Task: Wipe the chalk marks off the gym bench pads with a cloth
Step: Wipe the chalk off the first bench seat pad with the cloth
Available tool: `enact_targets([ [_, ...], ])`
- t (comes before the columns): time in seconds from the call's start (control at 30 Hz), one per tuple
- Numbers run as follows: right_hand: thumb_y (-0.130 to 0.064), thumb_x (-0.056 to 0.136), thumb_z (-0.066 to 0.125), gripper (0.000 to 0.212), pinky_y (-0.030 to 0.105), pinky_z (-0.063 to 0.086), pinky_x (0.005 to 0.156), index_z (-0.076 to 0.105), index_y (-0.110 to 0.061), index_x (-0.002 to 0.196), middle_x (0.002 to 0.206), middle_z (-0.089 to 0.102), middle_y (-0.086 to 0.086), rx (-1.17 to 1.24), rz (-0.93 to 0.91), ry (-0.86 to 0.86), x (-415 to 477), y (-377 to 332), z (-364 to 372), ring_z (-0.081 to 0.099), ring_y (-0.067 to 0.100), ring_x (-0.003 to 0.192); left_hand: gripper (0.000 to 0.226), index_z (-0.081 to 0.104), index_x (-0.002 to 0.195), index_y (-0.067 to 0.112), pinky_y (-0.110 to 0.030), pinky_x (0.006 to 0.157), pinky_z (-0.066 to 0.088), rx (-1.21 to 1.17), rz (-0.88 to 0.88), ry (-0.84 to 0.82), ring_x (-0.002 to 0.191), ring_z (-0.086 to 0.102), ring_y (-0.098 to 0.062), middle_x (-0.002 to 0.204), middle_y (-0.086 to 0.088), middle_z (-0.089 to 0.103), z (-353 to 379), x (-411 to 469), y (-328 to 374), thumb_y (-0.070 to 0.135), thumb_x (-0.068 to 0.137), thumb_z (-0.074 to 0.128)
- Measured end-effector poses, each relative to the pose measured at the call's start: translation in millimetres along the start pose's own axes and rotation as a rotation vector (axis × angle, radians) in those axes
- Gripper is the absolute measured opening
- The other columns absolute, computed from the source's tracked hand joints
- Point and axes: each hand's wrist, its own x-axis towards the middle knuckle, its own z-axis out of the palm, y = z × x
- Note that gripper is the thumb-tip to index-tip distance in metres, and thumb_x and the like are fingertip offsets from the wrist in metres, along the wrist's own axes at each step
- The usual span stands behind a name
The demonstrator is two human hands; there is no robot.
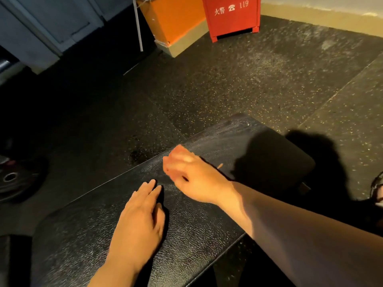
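Dark speckled rubber floor [238,79], red fire cabinet [232,16], orange box [176,19], weight plate [14,181]

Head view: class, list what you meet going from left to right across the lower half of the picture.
Weight plate on the floor → left hand, flat on the bench pad → right hand, blurred.

A red cabinet [232,23] is standing on the floor [269,79] at about one o'clock in the view, and its front is carrying white print in one line: the characters 火警, beside them at three o'clock a telephone symbol, then the number 119
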Motion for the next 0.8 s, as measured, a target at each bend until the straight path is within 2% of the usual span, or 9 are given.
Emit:
enact_targets([
  [0.13, -0.008, 0.092, 0.059, 0.033, 0.019, 0.029, 0.116, 0.071, -0.012, 0.123, 0.136, 0.062, 0.011, 0.156, -0.073, -0.099, -14.7, 9.2, -19.3, 0.043, 0.005, 0.135, 0.049, 0.048, 0.147, 0.017, -0.036, 0.125, 0.017, 0.013, -0.030, 0.055, 0.149, 0.026, -0.012, 0.158, 0.003, 0.038, 4.6, 8.6, 0.2, 0.024, 0.099, 0.048],
  [0.23, -0.017, 0.098, 0.051, 0.027, 0.028, 0.043, 0.104, 0.071, -0.022, 0.116, 0.121, 0.062, 0.004, 0.124, 0.035, -0.028, -16.8, 37.7, -37.3, 0.057, 0.014, 0.111, 0.050, 0.046, 0.148, 0.015, -0.039, 0.125, 0.018, 0.066, -0.032, 0.059, 0.150, 0.026, -0.015, 0.158, 0.002, 0.037, 7.9, 7.4, 5.1, 0.027, 0.099, 0.043],
  [0.3, -0.026, 0.100, 0.043, 0.024, 0.029, 0.044, 0.084, 0.058, -0.042, 0.089, 0.094, 0.048, -0.005, 0.002, 0.130, 0.137, -9.1, 58.7, -35.9, 0.051, 0.015, 0.085, 0.051, 0.045, 0.149, 0.015, -0.038, 0.125, 0.016, 0.068, -0.035, 0.058, 0.150, 0.024, -0.016, 0.159, 0.001, 0.036, 7.9, 5.2, 6.1, 0.028, 0.100, 0.041],
  [0.4, -0.018, 0.094, 0.042, 0.020, 0.035, 0.044, 0.085, 0.061, -0.022, 0.088, 0.092, 0.044, -0.001, -0.353, 0.477, 0.251, 16.5, 58.4, -17.9, 0.047, 0.022, 0.086, 0.050, 0.046, 0.147, 0.014, -0.036, 0.125, 0.013, 0.056, -0.035, 0.070, 0.149, 0.026, -0.018, 0.157, -0.001, 0.038, 6.4, 4.6, 8.3, 0.027, 0.099, 0.044],
  [0.47, -0.010, 0.089, 0.050, 0.016, 0.034, 0.038, 0.085, 0.065, -0.009, 0.095, 0.092, 0.043, 0.007, -0.510, 0.548, 0.231, 35.0, 38.5, -2.3, 0.053, 0.031, 0.098, 0.049, 0.048, 0.146, 0.014, -0.036, 0.125, 0.013, 0.059, -0.030, 0.073, 0.149, 0.028, -0.019, 0.156, -0.002, 0.040, 7.0, 4.7, 7.8, 0.027, 0.099, 0.046],
  [0.57, -0.009, 0.094, 0.049, 0.019, 0.041, 0.043, 0.093, 0.067, -0.003, 0.094, 0.094, 0.056, 0.013, -0.311, 0.207, 0.075, 44.9, 5.3, 18.4, 0.056, 0.034, 0.102, 0.047, 0.052, 0.142, 0.011, -0.038, 0.124, 0.017, 0.032, -0.029, 0.089, 0.146, 0.033, -0.021, 0.152, -0.005, 0.046, 6.5, 3.9, 5.1, 0.025, 0.097, 0.046],
  [0.7, -0.006, 0.098, 0.048, 0.034, 0.002, 0.016, 0.109, 0.072, -0.012, 0.121, 0.146, 0.052, 0.001, 0.170, 0.051, -0.256, 41.6, -19.4, 14.1, 0.036, 0.004, 0.140, 0.047, 0.052, 0.143, 0.016, -0.031, 0.124, 0.015, -0.104, -0.067, 0.099, 0.147, 0.030, -0.013, 0.152, 0.005, 0.045, 0.0, -0.4, 4.3, 0.022, 0.097, 0.046],
  [0.73, -0.005, 0.095, 0.051, 0.034, 0.003, 0.016, 0.111, 0.073, -0.013, 0.120, 0.146, 0.052, -0.001, 0.185, 0.062, -0.270, 40.6, -13.0, 8.1, 0.037, 0.005, 0.142, 0.047, 0.051, 0.145, 0.017, -0.029, 0.125, 0.012, -0.124, -0.081, 0.090, 0.149, 0.026, -0.010, 0.155, 0.007, 0.041, -2.6, -1.8, 2.7, 0.023, 0.098, 0.047],
  [0.8, -0.019, 0.092, 0.053, 0.030, 0.025, 0.038, 0.113, 0.075, -0.012, 0.112, 0.132, 0.063, 0.000, 0.183, 0.008, -0.172, 41.7, 5.8, -6.7, 0.055, 0.016, 0.129, 0.050, 0.047, 0.148, 0.018, -0.025, 0.125, 0.007, -0.108, -0.085, 0.063, 0.150, 0.019, -0.006, 0.159, 0.009, 0.034, -10.1, -5.5, -4.8, 0.026, 0.098, 0.048],
])
